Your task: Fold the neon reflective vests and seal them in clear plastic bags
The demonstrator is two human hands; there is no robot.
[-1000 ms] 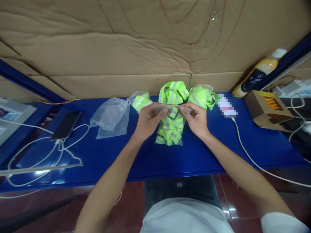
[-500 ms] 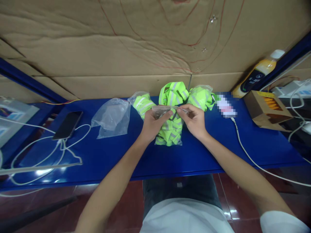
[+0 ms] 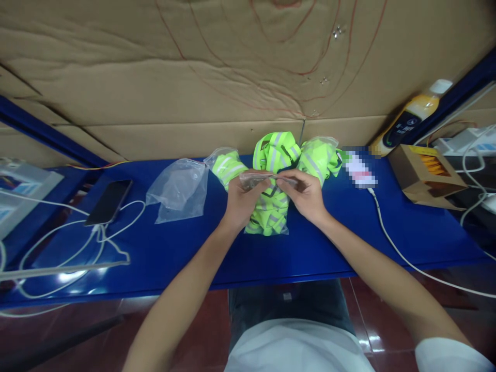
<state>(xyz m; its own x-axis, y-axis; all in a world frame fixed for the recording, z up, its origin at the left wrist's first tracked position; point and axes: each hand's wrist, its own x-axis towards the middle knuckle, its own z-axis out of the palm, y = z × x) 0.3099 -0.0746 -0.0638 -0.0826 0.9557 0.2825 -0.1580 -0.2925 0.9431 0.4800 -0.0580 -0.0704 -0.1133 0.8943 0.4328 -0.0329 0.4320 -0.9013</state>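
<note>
A clear plastic bag (image 3: 267, 219) packed with neon yellow-green reflective straps lies on the blue tabletop, its mouth toward the wall. My left hand (image 3: 244, 199) pinches the bag's top edge on one side. Close beside it, my right hand (image 3: 306, 194) grips the same edge, thumbs nearly meeting at the middle. Fingers partly hide the rim, so whether the bag is sealed cannot be made out. Just beyond the hands sits a loose bundle of reflective straps (image 3: 276, 150). Other bagged straps flank it, one bag at left (image 3: 228, 165) and another at right (image 3: 320, 155).
An unfilled clear bag (image 3: 180, 188) lies left of the straps. Farther left, a dark phone (image 3: 109, 201) rests among white cables. To the right are a blurred-out white item (image 3: 360, 170) on a cable, an open cardboard box (image 3: 422, 175) and a leaning bottle (image 3: 411, 121). Cardboard (image 3: 217, 93) lines the back.
Both hands have shifted slightly along the bag's top edge, the right thumb moving a little left toward the left one. The bag edge looks flatter and more pressed together.
</note>
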